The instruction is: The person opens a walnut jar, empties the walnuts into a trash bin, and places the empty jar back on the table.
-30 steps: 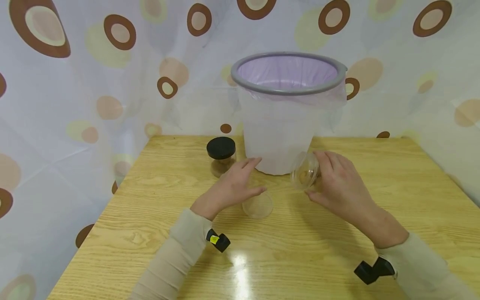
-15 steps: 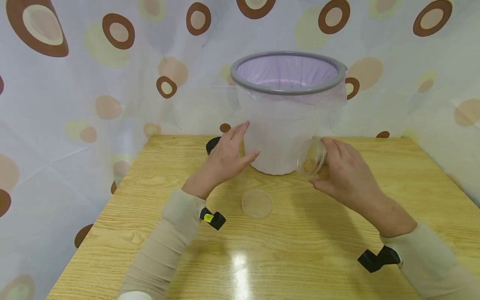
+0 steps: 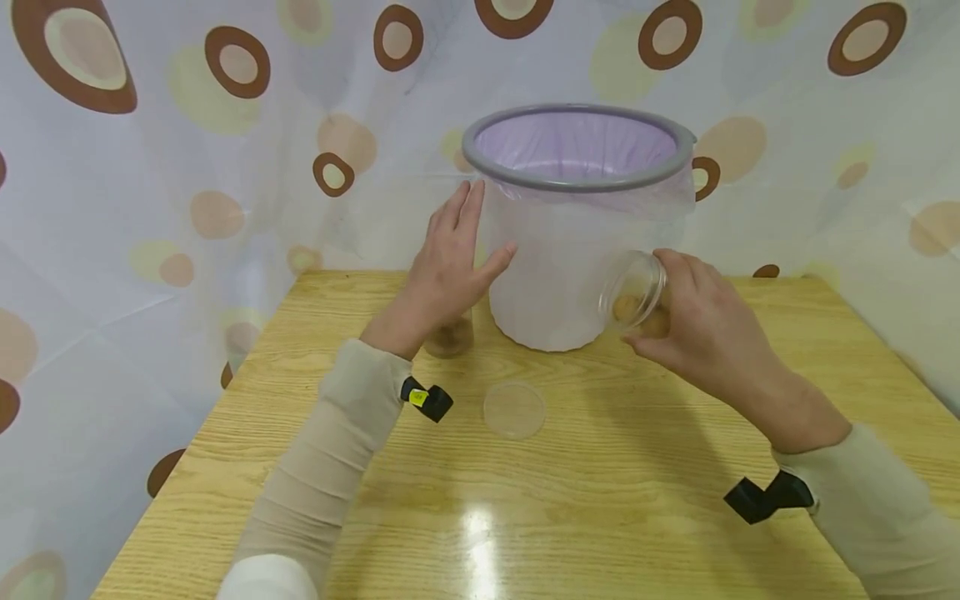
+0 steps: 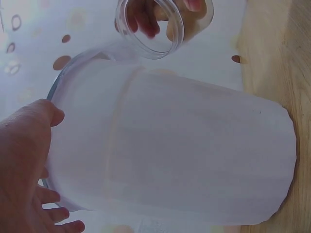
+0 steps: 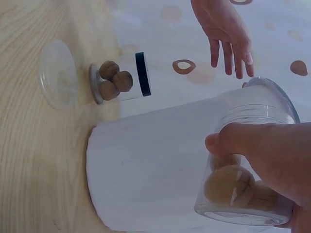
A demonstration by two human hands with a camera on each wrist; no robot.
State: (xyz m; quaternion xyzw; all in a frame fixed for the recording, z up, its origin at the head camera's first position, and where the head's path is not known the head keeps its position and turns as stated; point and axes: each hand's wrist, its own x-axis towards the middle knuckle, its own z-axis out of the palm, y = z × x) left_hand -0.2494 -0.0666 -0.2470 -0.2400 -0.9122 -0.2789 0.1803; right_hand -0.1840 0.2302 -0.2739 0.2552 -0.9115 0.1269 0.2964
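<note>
Wood-grain counter (image 3: 600, 517), lined bin (image 3: 555, 258) standing on it; right hand (image 3: 712, 329) grasps tilted, lidless clear jar (image 3: 632, 271) of brown balls (image 5: 228, 185), aloft near the bin; left hand (image 3: 447, 271) beside bin, fingers (image 3: 472, 212) extended, empty.

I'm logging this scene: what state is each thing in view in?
Open jar: tipped sideways, brown balls inside
Black-lidded jar: closed, upright, similar balls inside
Clear disc: flat on the table
Bin: upright, uncovered
Purple liner: fitted in the bin, bottom hidden
Left hand: beside the bin, holding nothing
Right hand: gripping the open jar
</note>
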